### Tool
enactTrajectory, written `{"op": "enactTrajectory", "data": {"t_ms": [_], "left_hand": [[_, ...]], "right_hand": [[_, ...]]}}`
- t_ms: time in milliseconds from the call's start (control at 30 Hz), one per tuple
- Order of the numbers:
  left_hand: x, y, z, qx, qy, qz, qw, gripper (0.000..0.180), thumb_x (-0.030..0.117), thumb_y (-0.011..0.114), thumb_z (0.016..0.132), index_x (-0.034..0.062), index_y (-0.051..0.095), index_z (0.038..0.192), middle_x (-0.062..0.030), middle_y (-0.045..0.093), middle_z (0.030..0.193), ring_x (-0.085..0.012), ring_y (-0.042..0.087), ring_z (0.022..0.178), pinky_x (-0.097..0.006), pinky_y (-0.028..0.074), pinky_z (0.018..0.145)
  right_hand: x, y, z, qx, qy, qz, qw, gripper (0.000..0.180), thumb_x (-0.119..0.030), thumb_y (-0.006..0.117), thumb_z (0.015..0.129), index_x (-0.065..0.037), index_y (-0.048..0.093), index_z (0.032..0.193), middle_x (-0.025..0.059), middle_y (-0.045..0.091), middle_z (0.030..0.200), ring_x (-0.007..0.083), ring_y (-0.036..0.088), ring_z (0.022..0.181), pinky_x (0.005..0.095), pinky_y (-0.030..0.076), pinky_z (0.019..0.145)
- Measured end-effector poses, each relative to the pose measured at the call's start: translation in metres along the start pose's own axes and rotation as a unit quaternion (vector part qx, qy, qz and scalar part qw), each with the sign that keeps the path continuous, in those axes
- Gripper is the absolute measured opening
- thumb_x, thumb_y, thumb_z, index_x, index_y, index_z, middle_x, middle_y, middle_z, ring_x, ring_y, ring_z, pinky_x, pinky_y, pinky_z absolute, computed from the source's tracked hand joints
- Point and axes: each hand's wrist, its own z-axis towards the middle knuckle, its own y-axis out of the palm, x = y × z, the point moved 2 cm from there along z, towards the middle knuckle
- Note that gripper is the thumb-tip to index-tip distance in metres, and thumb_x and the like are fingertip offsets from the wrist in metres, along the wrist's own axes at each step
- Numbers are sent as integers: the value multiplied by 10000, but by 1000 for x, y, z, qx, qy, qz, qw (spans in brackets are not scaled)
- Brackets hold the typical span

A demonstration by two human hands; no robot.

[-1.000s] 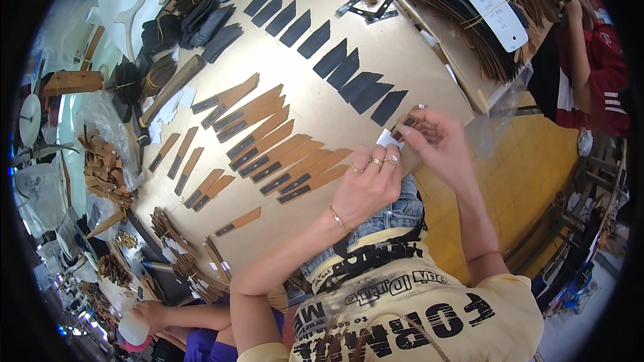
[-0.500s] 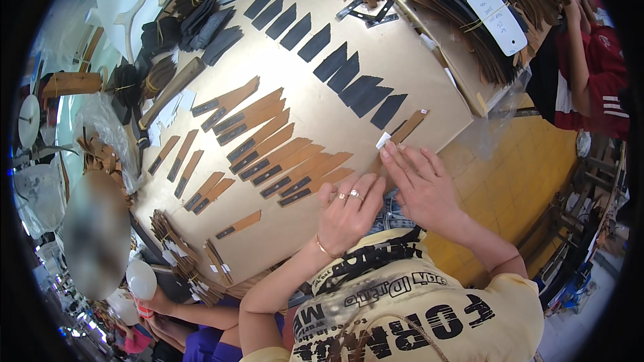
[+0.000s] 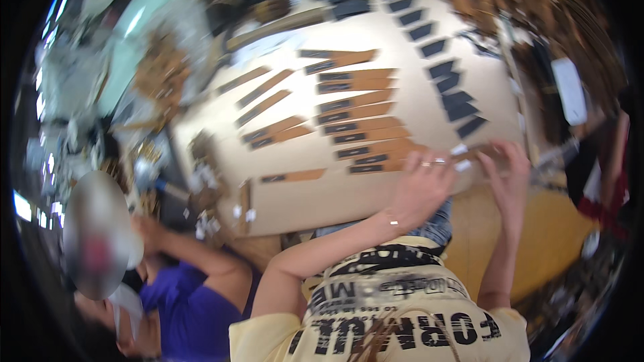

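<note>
Lying between left hand (image 3: 425,183) and right hand (image 3: 509,170) is a brown strip (image 3: 469,155), grips unclear

Brown strips (image 3: 372,125) leather-like; black pieces (image 3: 433,47) matt; tabletop (image 3: 308,204) smooth, glossy.

Pale yellow short-sleeved T-shirt (image 3: 382,305) with bold black lettering (image 3: 429,332), blue denim (image 3: 439,218), shiny rings (image 3: 439,161) on the left hand (image 3: 424,184), thin bracelet (image 3: 394,222) at its wrist

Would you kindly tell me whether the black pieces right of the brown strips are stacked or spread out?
Spread out: the black pieces lie in a long slanting row on the table, some close together.
</note>
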Motion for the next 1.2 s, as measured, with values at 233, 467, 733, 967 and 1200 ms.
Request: {"op": "enactTrajectory", "data": {"t_ms": [233, 467, 733, 967, 1200], "left_hand": [[0, -4, 9, 37, -84, -235, 968, 311, 193, 726, 812, 93, 670, 1101, -54, 606, 1051, -222, 564, 1028, -413, 361, 950], [-49, -82, -47, 17, -235, -422, 875, 165, 140, 710, 874, 87, 738, 1028, -47, 642, 908, -213, 593, 975, -351, 446, 915], [-129, -171, -205, 182, -615, -187, 744, 229, 31, 770, 834, -28, 684, 1038, -27, 690, 873, -75, 626, 766, -215, 507, 701], [-129, -165, -200, 159, -477, 235, 832, 255, 156, 770, 804, 23, 694, 1009, -98, 697, 1011, -262, 642, 981, -381, 425, 907], [-102, -153, -134, 151, -369, 117, 910, 252, 42, 707, 848, 16, 687, 1099, -141, 655, 1146, -296, 602, 1078, -396, 418, 944]], "right_hand": [[-9, -21, -24, -73, 11, 175, 982, 162, -35, 723, 820, -5, 574, 877, 78, 595, 913, 198, 564, 903, 299, 423, 867], [-56, -10, -23, -96, -20, 239, 966, 190, -29, 722, 816, 7, 616, 969, 70, 612, 933, 180, 568, 919, 300, 425, 876], [-113, 47, 5, -120, -153, 96, 976, 196, -68, 746, 798, -42, 674, 979, 102, 653, 904, 273, 597, 919, 381, 449, 842], [-179, 129, -21, -117, -483, 6, 868, 315, -163, 621, 828, -14, 656, 1104, 109, 676, 1054, 262, 626, 1052, 398, 470, 946], [-196, 185, -29, -99, -592, -104, 793, 332, -146, 594, 807, 22, 644, 1090, 106, 679, 911, 210, 636, 949, 342, 488, 857]]}}
